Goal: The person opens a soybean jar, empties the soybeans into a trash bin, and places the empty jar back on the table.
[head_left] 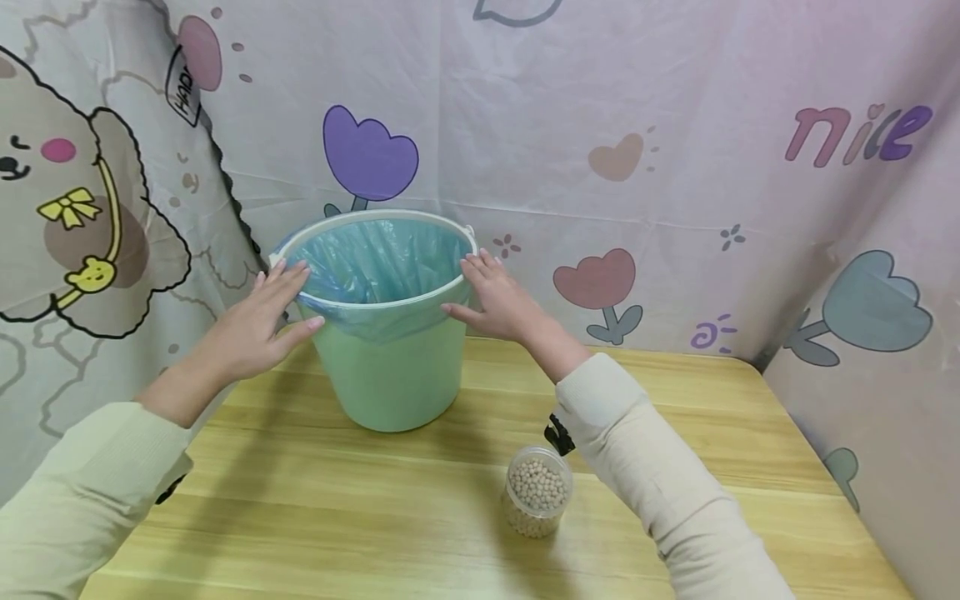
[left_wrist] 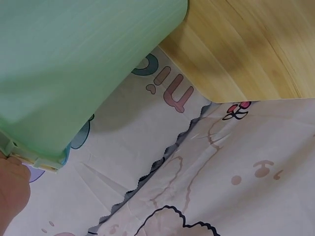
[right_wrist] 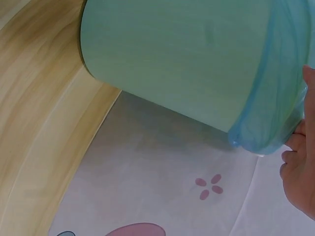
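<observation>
A light green bucket (head_left: pixel 393 375) stands upright at the back of the wooden table. Inside it hangs a translucent blue plastic bag (head_left: pixel 382 258), its edge folded out over the top. A pale ring (head_left: pixel 375 306) runs round the mouth over the bag. My left hand (head_left: pixel 258 325) touches the ring's left side, fingers extended and thumb apart. On the opposite side, my right hand (head_left: pixel 498 296) rests its fairly straight fingers against the ring. The right wrist view shows the folded bag edge (right_wrist: pixel 268 108) beside that hand. Fingertips are partly hidden in both wrist views.
A clear jar (head_left: pixel 536 492) of small round beige beads or beans stands on the wooden table (head_left: pixel 360 517), near the right forearm. Printed cloth (head_left: pixel 517 125) hangs behind the table and along both sides.
</observation>
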Tool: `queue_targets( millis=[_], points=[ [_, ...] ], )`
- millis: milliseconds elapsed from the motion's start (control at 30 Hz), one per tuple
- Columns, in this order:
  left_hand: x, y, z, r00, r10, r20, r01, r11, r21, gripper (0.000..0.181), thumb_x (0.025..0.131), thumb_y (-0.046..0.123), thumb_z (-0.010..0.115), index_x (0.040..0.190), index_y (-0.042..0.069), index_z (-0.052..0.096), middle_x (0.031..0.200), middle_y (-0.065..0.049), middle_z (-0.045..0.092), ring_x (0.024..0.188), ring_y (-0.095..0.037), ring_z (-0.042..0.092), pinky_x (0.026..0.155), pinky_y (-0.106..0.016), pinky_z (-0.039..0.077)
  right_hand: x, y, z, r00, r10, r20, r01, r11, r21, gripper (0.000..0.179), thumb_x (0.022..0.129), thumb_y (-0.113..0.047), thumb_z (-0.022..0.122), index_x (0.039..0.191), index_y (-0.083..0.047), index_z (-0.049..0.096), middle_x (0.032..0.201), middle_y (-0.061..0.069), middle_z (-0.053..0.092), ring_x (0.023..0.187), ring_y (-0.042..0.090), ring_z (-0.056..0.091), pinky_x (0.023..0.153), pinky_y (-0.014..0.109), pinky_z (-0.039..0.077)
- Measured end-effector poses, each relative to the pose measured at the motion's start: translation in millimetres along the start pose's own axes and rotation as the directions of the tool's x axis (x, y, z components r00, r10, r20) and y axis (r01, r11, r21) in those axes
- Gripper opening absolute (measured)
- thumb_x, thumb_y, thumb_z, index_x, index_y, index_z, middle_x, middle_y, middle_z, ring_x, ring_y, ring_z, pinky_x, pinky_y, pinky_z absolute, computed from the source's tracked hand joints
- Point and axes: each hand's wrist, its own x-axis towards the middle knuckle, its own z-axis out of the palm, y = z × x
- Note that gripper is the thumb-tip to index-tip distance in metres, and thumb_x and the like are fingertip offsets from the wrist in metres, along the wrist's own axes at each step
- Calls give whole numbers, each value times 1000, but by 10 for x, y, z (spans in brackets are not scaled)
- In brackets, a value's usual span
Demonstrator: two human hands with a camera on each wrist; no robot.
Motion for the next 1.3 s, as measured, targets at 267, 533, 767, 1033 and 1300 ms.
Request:
queue_targets(
  millis=[267,533,767,1033,1300],
  points=[
    [26,48,30,1000,14,-6,-14,1000,-15,70,95,39,46,145,-4,20,151,-25,19,142,-40,7,119,-46,1,-79,69,-16,999,-18,-35,19,1000,11,70,91,-42,53,142,1,31,151,17,26,143,33,13,119,42,14],
    [63,94,54,1000,-3,12,3,1000,6,72,95,42,45,147,0,17,153,-21,16,143,-37,4,117,-53,7,-145,112,-53,999,-21,-47,22,999,24,69,92,-41,53,142,2,32,151,19,27,143,33,14,118,43,17],
    [81,125,81,999,29,28,-29,999,14,74,95,43,44,147,-1,16,153,-23,15,143,-37,3,118,-49,3,-197,165,-58,999,-16,-39,17,1000,20,72,92,-41,53,144,0,27,151,18,25,143,32,14,117,45,20],
    [93,190,64,998,24,57,-27,999,42,75,94,45,44,147,-1,16,154,-21,15,143,-37,3,117,-52,7,-229,228,-63,999,-20,-33,21,999,27,73,92,-41,52,145,-1,24,152,18,24,143,33,13,117,46,19],
    [117,244,81,997,36,70,-40,998,47,76,94,46,44,147,1,15,155,-18,13,143,-37,3,117,-52,7,-285,284,-98,999,-18,-27,19,999,28,71,92,-40,52,145,-2,26,152,16,24,143,33,14,117,46,18]
  ],
)
